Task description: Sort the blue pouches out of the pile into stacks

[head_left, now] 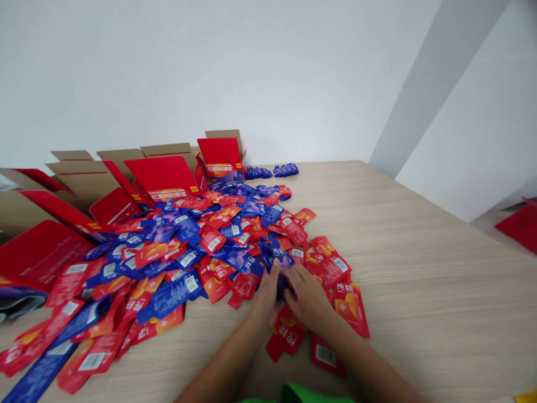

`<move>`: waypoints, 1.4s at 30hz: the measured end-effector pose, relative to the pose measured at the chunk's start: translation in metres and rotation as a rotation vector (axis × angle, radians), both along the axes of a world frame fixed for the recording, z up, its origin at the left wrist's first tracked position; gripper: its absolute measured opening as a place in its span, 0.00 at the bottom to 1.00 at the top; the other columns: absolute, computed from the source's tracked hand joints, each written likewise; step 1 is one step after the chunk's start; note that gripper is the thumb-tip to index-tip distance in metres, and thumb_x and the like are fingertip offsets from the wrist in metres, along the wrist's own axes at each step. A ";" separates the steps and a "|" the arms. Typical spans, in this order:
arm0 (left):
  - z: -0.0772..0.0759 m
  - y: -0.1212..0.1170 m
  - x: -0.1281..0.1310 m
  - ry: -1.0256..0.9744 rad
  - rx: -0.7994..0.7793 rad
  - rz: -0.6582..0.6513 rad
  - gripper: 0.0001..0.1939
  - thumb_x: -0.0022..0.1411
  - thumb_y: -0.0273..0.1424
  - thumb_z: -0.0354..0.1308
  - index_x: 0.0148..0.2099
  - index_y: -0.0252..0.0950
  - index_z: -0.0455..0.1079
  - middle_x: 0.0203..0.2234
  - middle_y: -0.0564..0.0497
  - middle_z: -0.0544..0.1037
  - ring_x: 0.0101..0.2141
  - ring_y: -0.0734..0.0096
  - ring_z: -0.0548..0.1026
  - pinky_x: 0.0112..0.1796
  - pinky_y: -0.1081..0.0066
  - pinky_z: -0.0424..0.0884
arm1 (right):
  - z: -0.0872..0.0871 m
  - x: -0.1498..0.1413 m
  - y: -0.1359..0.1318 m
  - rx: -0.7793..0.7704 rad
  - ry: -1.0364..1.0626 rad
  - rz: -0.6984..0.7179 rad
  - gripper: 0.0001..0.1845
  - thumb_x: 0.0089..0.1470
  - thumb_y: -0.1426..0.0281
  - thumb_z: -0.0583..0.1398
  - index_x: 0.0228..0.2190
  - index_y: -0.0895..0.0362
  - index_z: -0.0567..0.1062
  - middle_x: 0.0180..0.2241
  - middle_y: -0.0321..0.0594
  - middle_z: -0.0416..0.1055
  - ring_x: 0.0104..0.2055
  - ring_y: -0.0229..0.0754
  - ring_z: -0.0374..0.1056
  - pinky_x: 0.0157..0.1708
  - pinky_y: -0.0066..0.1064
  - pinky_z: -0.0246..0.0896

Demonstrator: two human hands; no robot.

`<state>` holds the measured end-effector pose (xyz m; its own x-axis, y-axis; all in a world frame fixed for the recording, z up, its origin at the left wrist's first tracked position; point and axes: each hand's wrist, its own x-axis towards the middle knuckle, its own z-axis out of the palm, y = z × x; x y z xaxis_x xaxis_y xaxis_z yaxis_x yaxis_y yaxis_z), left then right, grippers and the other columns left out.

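A big heap of red and blue sachets [184, 252] covers the left half of a light wooden table [419, 268]. Both my hands meet at the heap's near right edge. My left hand [268, 294] and my right hand [306, 299] have their fingers curled together around a small bunch of blue sachets [282, 280]. Red sachets [287, 333] lie flat under my wrists, and more red ones [350, 305] lie just right of my right hand.
Open red-and-brown cardboard boxes [163, 173] stand in a row at the back left along the white wall. Two small bundles of blue sachets [272, 170] lie behind the heap. Something red [520, 226] lies beyond the table's right edge.
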<state>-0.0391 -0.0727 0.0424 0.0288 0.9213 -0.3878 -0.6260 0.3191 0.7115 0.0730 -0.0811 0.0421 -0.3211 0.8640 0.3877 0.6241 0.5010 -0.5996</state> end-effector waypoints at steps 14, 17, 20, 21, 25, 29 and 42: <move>0.021 -0.002 0.000 -0.035 0.041 0.151 0.23 0.43 0.26 0.66 0.44 0.37 0.68 0.31 0.52 0.78 0.31 0.68 0.77 0.33 0.71 0.74 | -0.016 -0.002 0.006 -0.303 0.352 -0.104 0.19 0.58 0.58 0.50 0.46 0.53 0.68 0.33 0.41 0.74 0.33 0.45 0.70 0.32 0.35 0.65; 0.017 -0.004 0.002 -0.069 0.009 0.114 0.20 0.43 0.27 0.66 0.42 0.35 0.69 0.30 0.51 0.79 0.31 0.66 0.77 0.33 0.69 0.74 | -0.016 -0.002 0.005 -0.352 0.429 -0.074 0.23 0.58 0.56 0.49 0.50 0.54 0.67 0.35 0.42 0.75 0.35 0.46 0.71 0.33 0.35 0.65; 0.015 -0.003 -0.002 -0.066 0.018 0.062 0.18 0.44 0.28 0.66 0.40 0.34 0.70 0.30 0.50 0.79 0.30 0.67 0.77 0.33 0.69 0.74 | -0.015 0.000 0.006 -0.449 0.473 -0.037 0.24 0.58 0.54 0.48 0.48 0.55 0.69 0.24 0.38 0.72 0.24 0.44 0.68 0.24 0.34 0.62; 0.015 -0.003 -0.004 -0.050 0.022 0.056 0.17 0.44 0.27 0.66 0.39 0.34 0.70 0.30 0.50 0.79 0.30 0.67 0.77 0.33 0.70 0.74 | -0.015 0.001 0.006 -0.492 0.474 -0.019 0.24 0.58 0.53 0.47 0.46 0.55 0.70 0.20 0.35 0.68 0.20 0.42 0.64 0.21 0.33 0.59; 0.016 -0.002 -0.011 0.052 -0.014 0.074 0.17 0.45 0.26 0.64 0.40 0.35 0.70 0.29 0.51 0.78 0.28 0.67 0.77 0.31 0.69 0.74 | -0.013 0.008 0.012 -0.440 0.540 -0.085 0.18 0.56 0.54 0.51 0.31 0.54 0.71 0.20 0.33 0.65 0.22 0.39 0.62 0.24 0.31 0.59; 0.010 -0.007 -0.009 0.083 -0.036 -0.082 0.20 0.42 0.24 0.64 0.41 0.34 0.70 0.28 0.51 0.78 0.28 0.67 0.76 0.33 0.68 0.73 | -0.007 0.010 0.017 -0.526 0.799 -0.099 0.14 0.48 0.56 0.60 0.32 0.52 0.72 0.31 0.35 0.72 0.35 0.40 0.67 0.37 0.32 0.62; 0.011 -0.010 -0.006 -0.044 -0.170 -0.395 0.28 0.43 0.21 0.62 0.50 0.34 0.64 0.34 0.46 0.78 0.34 0.57 0.78 0.35 0.59 0.74 | -0.003 0.007 0.013 -0.958 1.207 -0.165 0.19 0.39 0.59 0.66 0.34 0.55 0.75 0.28 0.36 0.77 0.29 0.43 0.72 0.30 0.33 0.66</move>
<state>-0.0455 -0.0831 0.0536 0.3869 0.7594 -0.5232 -0.4609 0.6506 0.6035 0.0801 -0.0681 0.0390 -0.1154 0.9250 -0.3620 -0.4416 -0.3742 -0.8154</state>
